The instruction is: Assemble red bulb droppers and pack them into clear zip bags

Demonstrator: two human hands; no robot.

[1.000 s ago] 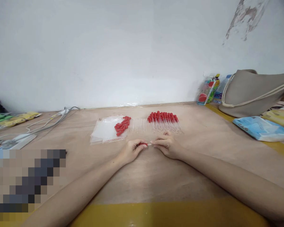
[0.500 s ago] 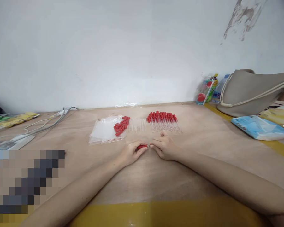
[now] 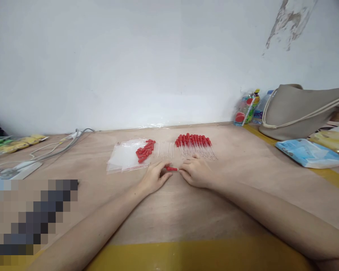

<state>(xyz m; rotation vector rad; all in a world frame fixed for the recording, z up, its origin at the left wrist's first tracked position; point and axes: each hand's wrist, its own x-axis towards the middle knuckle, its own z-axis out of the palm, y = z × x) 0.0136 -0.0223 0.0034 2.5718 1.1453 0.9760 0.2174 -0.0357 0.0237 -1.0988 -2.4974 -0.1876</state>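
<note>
My right hand (image 3: 197,172) pinches a dropper whose red rubber bulb (image 3: 172,169) points left; its clear tube is mostly hidden in my fingers. Around the bulb's free end my left hand (image 3: 154,178) is open, thumb and forefinger apart. Beyond my hands, several loose red bulbs (image 3: 144,151) lie in a pile. Beside them is a row of thin clear tubes (image 3: 164,149). Farther right, several droppers with red bulbs (image 3: 193,140) lie side by side, bulbs toward the wall.
Clear zip bags (image 3: 127,155) lie left of the loose bulbs. A power strip (image 3: 25,169) with cables is at the left. On the right are a blue tissue pack (image 3: 310,152), a grey bag (image 3: 299,109) and bottles (image 3: 247,109) against the wall.
My left thumb and fingers have opened off the red bulb, leaving more of it in sight. Both hands have shifted slightly toward the wall, the dropper staying in my right hand.
</note>
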